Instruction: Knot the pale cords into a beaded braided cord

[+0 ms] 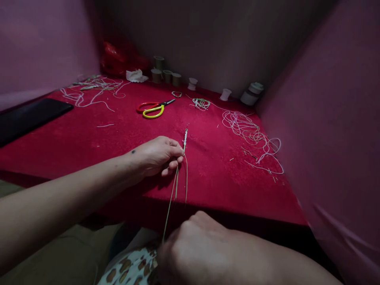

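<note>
My left hand (166,154) rests on the red cloth and pinches a braided cord (185,137) just below its knotted white section. The braid points away from me, its far tip lying near a small pin or hook. Several thin greenish strands (177,184) trail from my left fingers toward the table's front edge. Below that edge, closer to my body, my right hand (192,245) is a closed fist, blurred by motion. One strand runs taut from the left fingers down to it, and its fingertips are hidden behind the hand.
Red-and-yellow scissors (156,109) lie beyond my left hand. Tangled white cord (243,126) spreads at right, another tangle (95,89) at far left. A black phone-like slab (35,116) lies left. Thread spools (166,76) and a lidded jar (251,94) line the back. Pink sheets (332,118) wall both sides.
</note>
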`<state>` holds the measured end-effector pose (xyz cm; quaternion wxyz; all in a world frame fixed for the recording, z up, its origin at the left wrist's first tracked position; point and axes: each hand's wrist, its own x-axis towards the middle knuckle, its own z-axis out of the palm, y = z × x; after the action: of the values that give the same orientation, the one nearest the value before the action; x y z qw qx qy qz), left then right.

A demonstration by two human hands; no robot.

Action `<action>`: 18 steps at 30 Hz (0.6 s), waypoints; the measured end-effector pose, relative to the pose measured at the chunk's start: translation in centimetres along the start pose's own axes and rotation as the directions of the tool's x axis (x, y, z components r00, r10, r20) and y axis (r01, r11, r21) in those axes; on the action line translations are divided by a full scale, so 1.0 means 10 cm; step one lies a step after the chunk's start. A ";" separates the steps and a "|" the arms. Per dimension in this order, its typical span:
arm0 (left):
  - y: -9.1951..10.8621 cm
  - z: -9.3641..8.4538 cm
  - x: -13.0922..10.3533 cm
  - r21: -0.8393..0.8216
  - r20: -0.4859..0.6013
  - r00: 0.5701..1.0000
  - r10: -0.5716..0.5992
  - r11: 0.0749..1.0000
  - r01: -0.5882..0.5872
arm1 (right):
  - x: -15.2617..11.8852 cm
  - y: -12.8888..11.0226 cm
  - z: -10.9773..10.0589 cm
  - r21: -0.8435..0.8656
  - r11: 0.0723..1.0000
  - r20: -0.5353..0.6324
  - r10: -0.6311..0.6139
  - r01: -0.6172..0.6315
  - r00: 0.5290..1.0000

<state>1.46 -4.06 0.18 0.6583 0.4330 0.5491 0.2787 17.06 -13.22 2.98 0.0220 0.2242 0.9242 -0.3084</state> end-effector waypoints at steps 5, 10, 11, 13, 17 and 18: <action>-0.04 -0.02 -0.01 -0.047 0.016 0.999 0.038 0.998 -0.037 | 0.10 0.30 -0.27 0.162 0.967 -0.426 0.248 -0.197 0.870; -0.05 -0.01 -0.01 -0.031 0.011 0.998 0.069 0.997 -0.068 | 0.38 0.70 -0.37 0.847 0.499 -0.206 0.625 -0.183 0.753; -0.05 -0.01 -0.01 -0.022 0.008 0.997 0.076 0.997 -0.075 | 0.42 0.74 -0.39 0.904 0.399 -0.139 0.612 -0.152 0.778; -0.04 -0.01 -0.02 -0.002 0.007 0.996 0.092 0.996 -0.092 | 0.47 0.77 -0.42 0.959 0.253 -0.037 0.559 -0.127 0.828; -0.03 -0.02 -0.03 0.034 0.006 0.996 0.089 0.995 -0.090 | 0.54 0.82 -0.46 0.975 0.127 0.090 0.525 -0.183 0.846; -0.04 -0.02 -0.03 0.042 0.002 0.997 0.083 0.996 -0.083 | 0.54 0.84 -0.46 0.973 0.133 0.090 0.538 -0.190 0.838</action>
<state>1.15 -4.45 0.00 0.6370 0.4693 0.5361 0.2942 16.21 -2.43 1.05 -0.1764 0.4504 0.4427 -0.7550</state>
